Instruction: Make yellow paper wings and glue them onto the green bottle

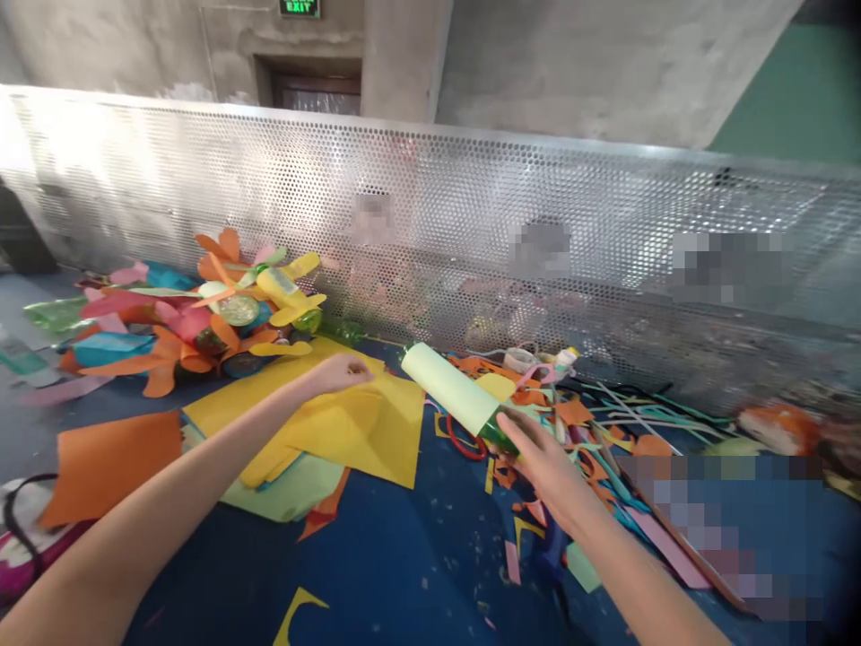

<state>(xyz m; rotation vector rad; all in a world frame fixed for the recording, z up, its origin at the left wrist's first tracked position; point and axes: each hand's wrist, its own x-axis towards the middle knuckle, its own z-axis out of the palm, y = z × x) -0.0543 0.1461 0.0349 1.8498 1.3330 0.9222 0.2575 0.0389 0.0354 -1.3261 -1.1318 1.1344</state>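
Observation:
My right hand (538,453) is closed around the dark green end of a plastic bottle (496,432). Pale green paper (447,384) wraps the bottle's middle, and the bottle is tilted, its far end pointing up and left. My left hand (344,371) hovers over yellow paper sheets (383,426) with its fingers curled in. Whether anything is between those fingers is hidden. Beneath the yellow sheets lies a pale green sheet (286,493). Below the bottle is a red ring (465,446), perhaps a tape roll or scissor handle.
Paper-petalled bottle flowers (202,318) are heaped at the left. An orange sheet (111,458) lies at the near left. Colourful paper scraps (592,467) cover the table's right side. Behind stands a perforated metal panel (430,224), with blurred figures showing in it.

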